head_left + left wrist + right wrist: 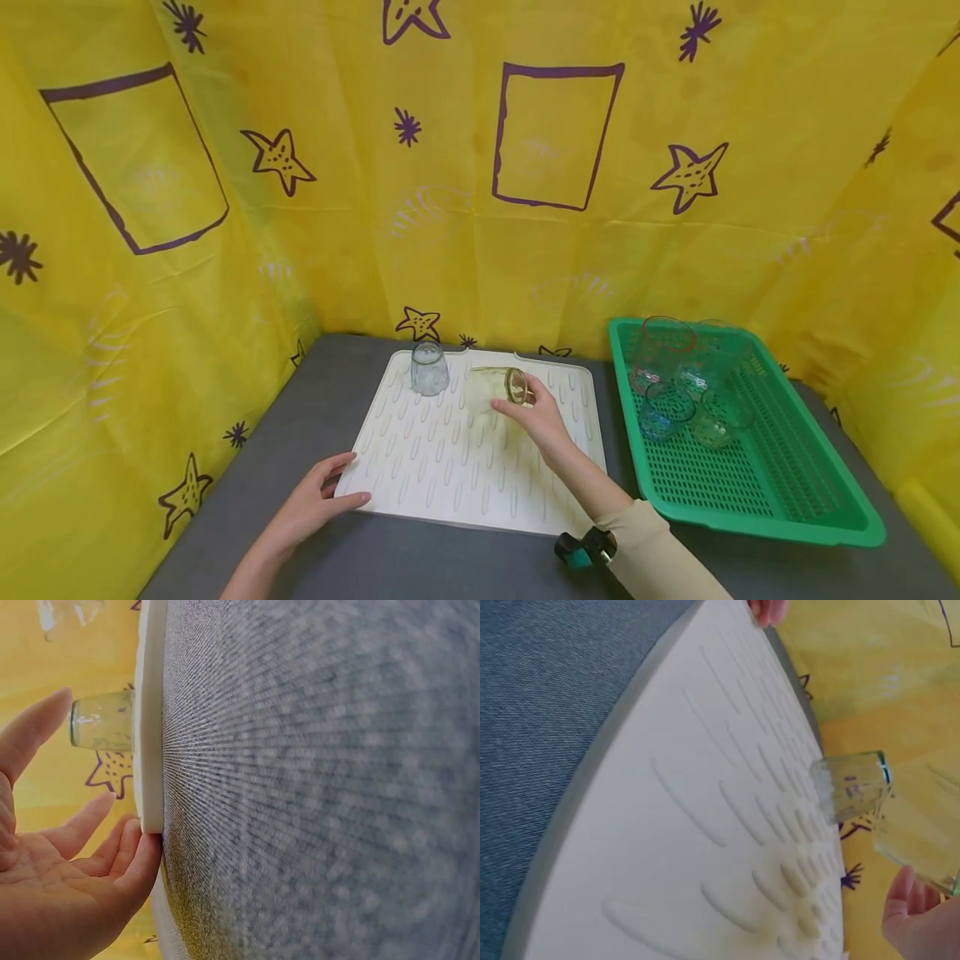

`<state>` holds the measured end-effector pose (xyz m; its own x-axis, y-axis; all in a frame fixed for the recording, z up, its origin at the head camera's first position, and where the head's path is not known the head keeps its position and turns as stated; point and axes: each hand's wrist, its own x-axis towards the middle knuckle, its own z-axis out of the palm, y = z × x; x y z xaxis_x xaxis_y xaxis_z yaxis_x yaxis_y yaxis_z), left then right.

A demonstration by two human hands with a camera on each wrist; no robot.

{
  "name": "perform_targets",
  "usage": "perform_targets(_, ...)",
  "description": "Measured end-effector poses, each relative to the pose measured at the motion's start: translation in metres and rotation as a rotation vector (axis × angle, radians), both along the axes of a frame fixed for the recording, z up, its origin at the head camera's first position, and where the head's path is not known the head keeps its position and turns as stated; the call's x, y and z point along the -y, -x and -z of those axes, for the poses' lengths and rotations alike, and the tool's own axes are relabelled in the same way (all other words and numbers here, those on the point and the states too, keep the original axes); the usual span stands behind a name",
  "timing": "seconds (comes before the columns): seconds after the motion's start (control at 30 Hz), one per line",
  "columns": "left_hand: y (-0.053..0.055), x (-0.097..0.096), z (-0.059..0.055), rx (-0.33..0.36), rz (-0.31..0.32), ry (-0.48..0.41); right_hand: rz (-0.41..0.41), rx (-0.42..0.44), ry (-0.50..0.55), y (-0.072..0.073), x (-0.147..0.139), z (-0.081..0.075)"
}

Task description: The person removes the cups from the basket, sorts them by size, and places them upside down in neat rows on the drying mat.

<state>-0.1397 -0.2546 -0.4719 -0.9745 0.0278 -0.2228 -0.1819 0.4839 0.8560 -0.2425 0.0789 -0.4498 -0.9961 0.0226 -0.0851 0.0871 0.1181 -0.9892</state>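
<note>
A pale yellow-green drinking glass (486,390) is held sideways above the white ridged drying mat (450,475). My right hand (536,412) grips it near its right end; in the right wrist view, fingertips show against the tilted glass (919,836). Another clear glass (430,373) stands on the mat's back left part, its narrower end up. At the mat's front left corner is my left hand (315,492), thumb spread from the other fingers. In the left wrist view those fingers (139,859) touch the mat's edge (152,750).
To the right of the mat lies a green plastic basket (817,467) with several glasses, among them a bluish one (663,417), grouped at its left side. A dark grey table (450,567) lies beneath. Yellow patterned cloth (450,250) rises behind and at both sides.
</note>
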Motion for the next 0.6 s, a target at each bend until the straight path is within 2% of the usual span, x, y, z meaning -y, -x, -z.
perform_targets(0.33,0.0,0.001,0.002,0.008,-0.011,0.013,0.042,-0.009,-0.025,0.02,0.008,0.005)
perform_targets(0.6,0.0,0.001,0.005,0.0,-0.02,0.001,0.051,-0.017,-0.102,0.035,0.01,0.01)
